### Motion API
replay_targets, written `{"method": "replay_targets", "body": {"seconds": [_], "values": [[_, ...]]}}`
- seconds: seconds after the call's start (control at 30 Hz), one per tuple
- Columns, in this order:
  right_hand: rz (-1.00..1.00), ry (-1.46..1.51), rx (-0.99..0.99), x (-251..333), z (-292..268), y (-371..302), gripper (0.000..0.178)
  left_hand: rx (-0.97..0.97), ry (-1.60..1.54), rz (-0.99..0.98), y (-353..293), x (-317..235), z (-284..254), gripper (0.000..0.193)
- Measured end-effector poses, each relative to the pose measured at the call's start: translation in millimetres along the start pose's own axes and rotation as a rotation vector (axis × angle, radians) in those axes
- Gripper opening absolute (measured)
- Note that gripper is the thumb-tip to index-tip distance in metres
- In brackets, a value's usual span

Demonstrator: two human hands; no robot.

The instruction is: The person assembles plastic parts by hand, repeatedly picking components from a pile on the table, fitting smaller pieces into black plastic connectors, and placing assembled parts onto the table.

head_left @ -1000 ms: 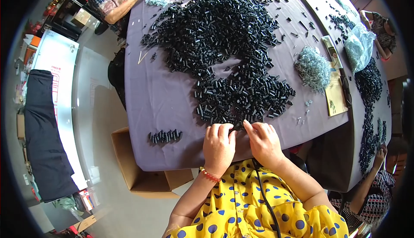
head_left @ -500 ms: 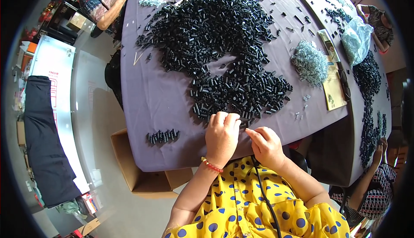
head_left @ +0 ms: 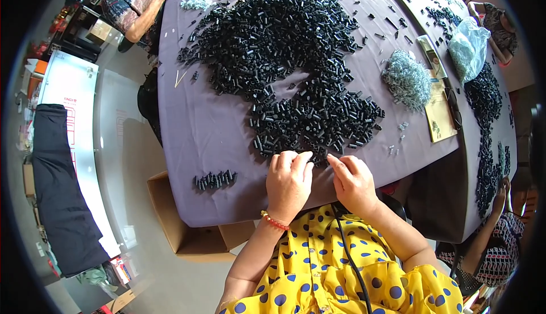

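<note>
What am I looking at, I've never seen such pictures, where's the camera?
No machine: these are a person's bare hands, seen by a fisheye camera worn on the head, looking down, so edges curve. The left hand, with a red bracelet, and the right hand are at the near edge of a heap of small black parts on a purplish cloth. To the right lies a heap of clear pieces; to the left, a small black cluster. I can't tell whether either hand holds a part.
</note>
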State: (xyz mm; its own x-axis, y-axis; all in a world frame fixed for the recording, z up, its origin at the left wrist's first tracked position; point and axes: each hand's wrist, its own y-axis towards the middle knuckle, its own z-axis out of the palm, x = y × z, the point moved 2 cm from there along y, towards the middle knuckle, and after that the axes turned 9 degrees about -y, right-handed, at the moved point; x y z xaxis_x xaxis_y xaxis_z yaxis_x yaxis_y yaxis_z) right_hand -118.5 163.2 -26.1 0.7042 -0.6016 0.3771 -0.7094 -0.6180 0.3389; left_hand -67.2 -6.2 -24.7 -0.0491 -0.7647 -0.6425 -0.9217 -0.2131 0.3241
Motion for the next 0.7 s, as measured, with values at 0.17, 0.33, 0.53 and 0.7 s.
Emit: {"method": "replay_targets", "body": {"seconds": [0.17, 0.33, 0.53, 0.7], "values": [[0.032, 0.026, -0.010, 1.0, -0.5, -10.3, 0.046, -0.002, 0.032, -0.027, 0.3, 2.9, 3.5, 0.022], [0.008, -0.018, 0.001, 4.1, -1.9, -6.2, 0.044, -0.022, 0.020, -0.039, -1.1, 7.4, 3.8, 0.021], [0.044, 0.007, -0.031, -4.0, 4.9, 15.8, 0.043, -0.178, -0.131, -0.071, -10.0, 1.8, -10.4, 0.018], [-0.059, -0.106, 0.005, -3.4, 10.0, 27.5, 0.053, -0.084, -0.849, -0.515, -28.5, -0.2, -11.4, 0.020]]}}
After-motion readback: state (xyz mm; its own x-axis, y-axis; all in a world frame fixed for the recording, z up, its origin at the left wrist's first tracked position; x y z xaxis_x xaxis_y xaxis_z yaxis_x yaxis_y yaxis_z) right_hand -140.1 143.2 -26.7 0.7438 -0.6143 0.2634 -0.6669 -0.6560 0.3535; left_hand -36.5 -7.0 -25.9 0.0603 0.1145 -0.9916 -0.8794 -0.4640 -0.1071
